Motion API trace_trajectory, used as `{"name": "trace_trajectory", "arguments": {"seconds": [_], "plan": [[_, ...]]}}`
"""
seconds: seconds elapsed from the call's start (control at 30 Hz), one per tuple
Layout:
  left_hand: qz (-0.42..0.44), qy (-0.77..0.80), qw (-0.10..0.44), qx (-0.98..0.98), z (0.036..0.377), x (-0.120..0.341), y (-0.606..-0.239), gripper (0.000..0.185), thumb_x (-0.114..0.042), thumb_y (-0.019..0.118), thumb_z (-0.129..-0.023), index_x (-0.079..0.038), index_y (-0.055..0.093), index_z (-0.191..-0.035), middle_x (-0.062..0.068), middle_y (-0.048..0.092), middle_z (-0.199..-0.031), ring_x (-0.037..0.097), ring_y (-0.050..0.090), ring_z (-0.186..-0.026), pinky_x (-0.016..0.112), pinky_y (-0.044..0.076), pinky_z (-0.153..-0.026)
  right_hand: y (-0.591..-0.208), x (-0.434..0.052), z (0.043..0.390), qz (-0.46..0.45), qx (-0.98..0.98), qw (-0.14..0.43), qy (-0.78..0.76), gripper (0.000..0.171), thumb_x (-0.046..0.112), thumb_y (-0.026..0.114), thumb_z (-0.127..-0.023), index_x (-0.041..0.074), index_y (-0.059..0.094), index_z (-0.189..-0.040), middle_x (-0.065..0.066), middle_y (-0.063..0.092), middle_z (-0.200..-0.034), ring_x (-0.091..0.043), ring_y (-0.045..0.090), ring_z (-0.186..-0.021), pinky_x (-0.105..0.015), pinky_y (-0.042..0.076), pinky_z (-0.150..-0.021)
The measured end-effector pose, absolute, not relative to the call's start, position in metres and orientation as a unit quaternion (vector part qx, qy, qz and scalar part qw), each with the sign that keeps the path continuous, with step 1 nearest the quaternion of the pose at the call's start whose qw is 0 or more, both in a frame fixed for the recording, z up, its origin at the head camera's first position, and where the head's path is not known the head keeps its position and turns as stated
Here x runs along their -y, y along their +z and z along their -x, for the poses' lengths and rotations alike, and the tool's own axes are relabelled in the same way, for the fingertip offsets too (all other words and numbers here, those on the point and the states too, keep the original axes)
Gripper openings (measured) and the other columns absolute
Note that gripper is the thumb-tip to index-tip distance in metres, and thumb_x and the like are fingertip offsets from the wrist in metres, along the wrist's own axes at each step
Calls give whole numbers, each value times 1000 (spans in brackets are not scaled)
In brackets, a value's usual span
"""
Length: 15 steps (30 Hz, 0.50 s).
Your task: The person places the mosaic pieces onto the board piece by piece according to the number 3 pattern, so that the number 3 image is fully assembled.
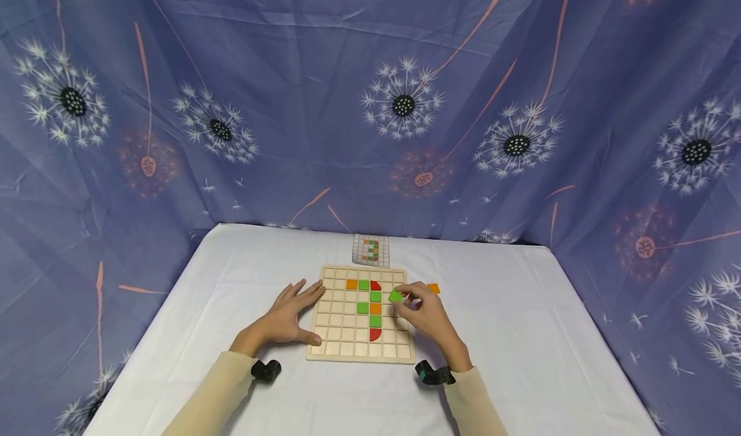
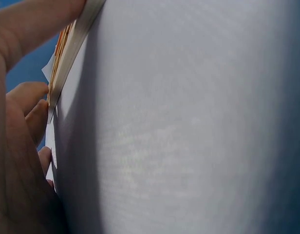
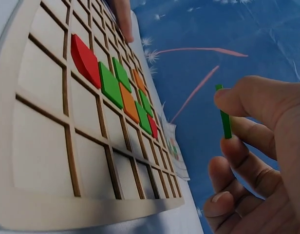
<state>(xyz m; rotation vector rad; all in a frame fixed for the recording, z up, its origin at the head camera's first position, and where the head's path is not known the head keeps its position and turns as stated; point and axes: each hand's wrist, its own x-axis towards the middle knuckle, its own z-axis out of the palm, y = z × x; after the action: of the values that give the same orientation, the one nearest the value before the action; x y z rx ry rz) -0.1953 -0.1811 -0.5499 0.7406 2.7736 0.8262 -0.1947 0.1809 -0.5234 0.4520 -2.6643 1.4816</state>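
Observation:
A square wooden grid board (image 1: 341,350) lies on the white table. Several green and orange square tiles and two red quarter-round tiles sit in its cells, such as the orange tile (image 1: 352,285) and the lower red tile (image 1: 375,334). My right hand (image 1: 427,314) pinches a green square tile (image 3: 225,112) between thumb and fingers, above the board's right part. At the board's left edge rests my left hand (image 1: 283,319), fingers spread, thumb near the lower left corner. In the left wrist view that hand's fingers (image 2: 30,97) lie along the board's side.
Behind the board lies a pattern card (image 1: 371,250) printed with a grid of coloured shapes. A loose orange tile (image 1: 433,289) is on the table just beyond my right hand. A blue dandelion-print curtain (image 1: 324,114) hangs behind and beside the table (image 1: 521,346).

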Motion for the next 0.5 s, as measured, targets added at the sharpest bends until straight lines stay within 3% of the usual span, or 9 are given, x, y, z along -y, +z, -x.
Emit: {"name": "trace_trajectory", "arguments": {"seconds": [0.23,0.5], "plan": [[-240,270,78,-929,196,180,-549,123,-66,87,-65,-9,35,-161,7,26,-171,48,13,-157,68,7,-126,-524,-174,189,-163,863,27,477,26,15,81,-89,17,77,-114,2,68,-104,-13,59,-86,-21,52,-73],[-237,272,80,-929,194,179,-549,122,-67,87,-65,-10,36,-161,7,27,-171,47,13,-157,68,8,-126,-529,-166,182,-203,857,22,473,26,13,81,-88,12,77,-113,-3,68,-100,-21,61,-83,-24,54,-70]]}}
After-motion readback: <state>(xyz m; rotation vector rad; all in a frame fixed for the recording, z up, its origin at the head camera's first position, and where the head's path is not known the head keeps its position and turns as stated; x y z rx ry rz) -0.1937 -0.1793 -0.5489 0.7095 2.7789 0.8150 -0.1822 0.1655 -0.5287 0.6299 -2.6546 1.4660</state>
